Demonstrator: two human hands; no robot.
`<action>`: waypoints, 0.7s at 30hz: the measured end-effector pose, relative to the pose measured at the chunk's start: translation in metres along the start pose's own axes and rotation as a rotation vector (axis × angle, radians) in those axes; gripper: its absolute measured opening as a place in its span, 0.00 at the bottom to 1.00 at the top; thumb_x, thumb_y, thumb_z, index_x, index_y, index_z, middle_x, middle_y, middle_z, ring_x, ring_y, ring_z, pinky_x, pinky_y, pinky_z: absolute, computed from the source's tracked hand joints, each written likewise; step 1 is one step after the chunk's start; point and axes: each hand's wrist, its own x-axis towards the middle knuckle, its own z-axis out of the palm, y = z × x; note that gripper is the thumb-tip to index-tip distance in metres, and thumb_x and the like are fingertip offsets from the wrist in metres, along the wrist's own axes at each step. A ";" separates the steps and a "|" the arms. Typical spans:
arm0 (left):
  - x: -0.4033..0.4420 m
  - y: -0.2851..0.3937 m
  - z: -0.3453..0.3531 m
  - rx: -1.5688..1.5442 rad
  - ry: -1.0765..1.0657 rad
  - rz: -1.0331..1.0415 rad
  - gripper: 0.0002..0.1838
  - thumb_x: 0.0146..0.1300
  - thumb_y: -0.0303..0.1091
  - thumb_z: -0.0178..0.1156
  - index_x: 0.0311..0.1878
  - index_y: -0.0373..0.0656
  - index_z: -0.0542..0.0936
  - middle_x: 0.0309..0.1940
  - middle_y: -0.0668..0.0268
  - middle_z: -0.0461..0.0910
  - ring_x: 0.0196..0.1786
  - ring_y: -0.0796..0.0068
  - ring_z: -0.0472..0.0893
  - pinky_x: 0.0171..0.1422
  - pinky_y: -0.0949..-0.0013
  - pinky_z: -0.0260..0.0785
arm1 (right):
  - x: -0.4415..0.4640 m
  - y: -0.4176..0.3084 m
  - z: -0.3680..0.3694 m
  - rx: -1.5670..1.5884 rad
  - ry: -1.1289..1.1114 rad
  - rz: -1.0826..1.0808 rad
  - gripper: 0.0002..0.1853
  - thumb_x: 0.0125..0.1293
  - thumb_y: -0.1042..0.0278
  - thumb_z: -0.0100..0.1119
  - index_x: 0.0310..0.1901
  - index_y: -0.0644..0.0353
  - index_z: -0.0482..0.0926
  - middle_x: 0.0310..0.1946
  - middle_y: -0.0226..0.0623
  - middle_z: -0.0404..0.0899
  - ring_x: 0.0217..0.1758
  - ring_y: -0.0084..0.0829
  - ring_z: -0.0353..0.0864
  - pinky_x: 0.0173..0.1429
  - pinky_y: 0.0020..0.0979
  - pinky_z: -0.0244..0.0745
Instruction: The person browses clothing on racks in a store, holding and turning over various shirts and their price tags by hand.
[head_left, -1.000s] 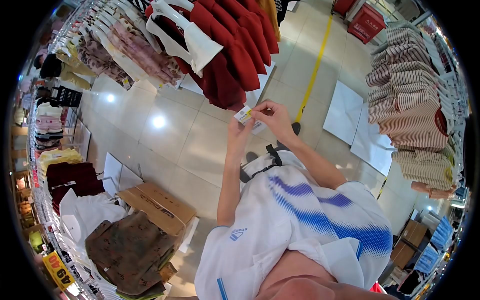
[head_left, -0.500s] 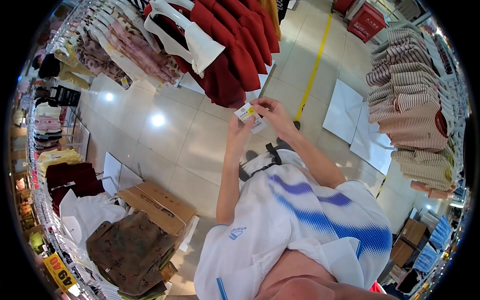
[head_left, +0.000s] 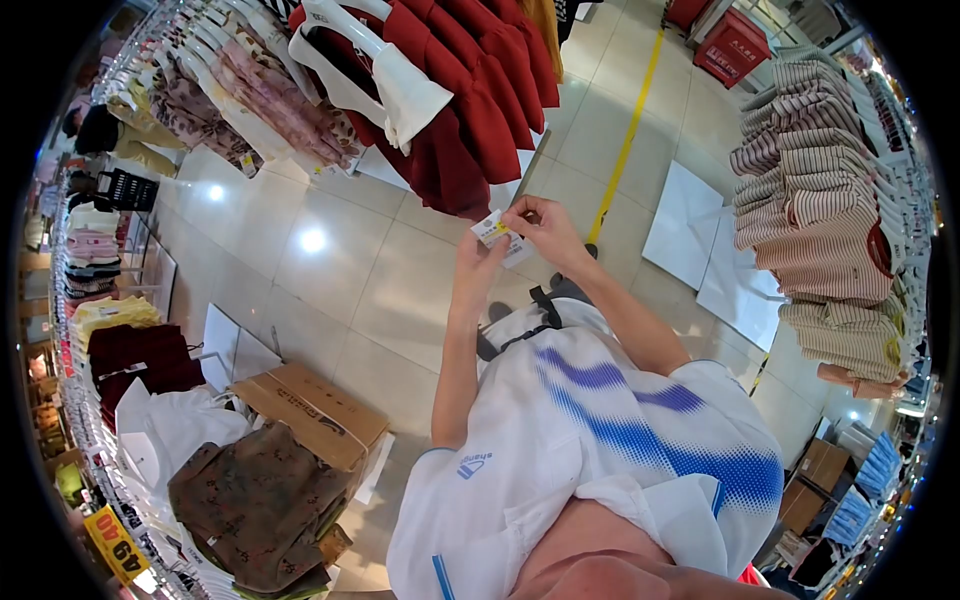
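Both hands are at a small white-and-yellow price tag (head_left: 488,229) in the head view, below the hem of a dark red garment (head_left: 450,180) on the rack. My left hand (head_left: 478,262) pinches the tag from the left, its thumb lying across the front. My right hand (head_left: 548,232) is closed at the tag's upper right, thumb and index finger on its edge. A second white label (head_left: 517,252) with printed marks hangs just below. Whether the tag is fastened to the red garment cannot be made out.
A white collared top (head_left: 410,95) and patterned blouses (head_left: 250,90) hang ahead. Striped shirts (head_left: 820,220) hang at right above white panels (head_left: 685,215). A cardboard box (head_left: 310,410) and brown floral garment (head_left: 260,505) are lower left; a red bin (head_left: 732,48) stands far off.
The price tag has tilted slightly and my right fingers have shifted a little along its edge. Both hands stay in nearly the same place.
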 end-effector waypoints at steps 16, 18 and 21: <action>-0.002 -0.008 0.000 -0.130 0.010 0.058 0.15 0.62 0.24 0.55 0.52 0.39 0.69 0.45 0.66 0.75 0.49 0.77 0.74 0.54 0.70 0.66 | -0.019 -0.004 0.011 -0.387 0.184 -0.415 0.07 0.50 0.73 0.64 0.31 0.62 0.78 0.29 0.33 0.75 0.29 0.31 0.75 0.34 0.29 0.72; -0.004 -0.006 0.001 -0.504 0.009 0.073 0.13 0.63 0.23 0.52 0.52 0.40 0.69 0.43 0.65 0.75 0.49 0.73 0.75 0.55 0.66 0.67 | -0.022 -0.004 0.017 -0.438 0.219 -0.503 0.07 0.48 0.74 0.64 0.31 0.61 0.78 0.30 0.34 0.75 0.32 0.34 0.75 0.34 0.30 0.72; -0.007 -0.001 -0.002 -0.698 0.051 -0.066 0.12 0.65 0.26 0.48 0.51 0.41 0.69 0.42 0.63 0.75 0.48 0.68 0.75 0.55 0.63 0.67 | -0.030 -0.009 0.028 -0.689 0.237 -0.711 0.10 0.45 0.73 0.65 0.32 0.58 0.79 0.34 0.30 0.75 0.38 0.33 0.74 0.39 0.32 0.71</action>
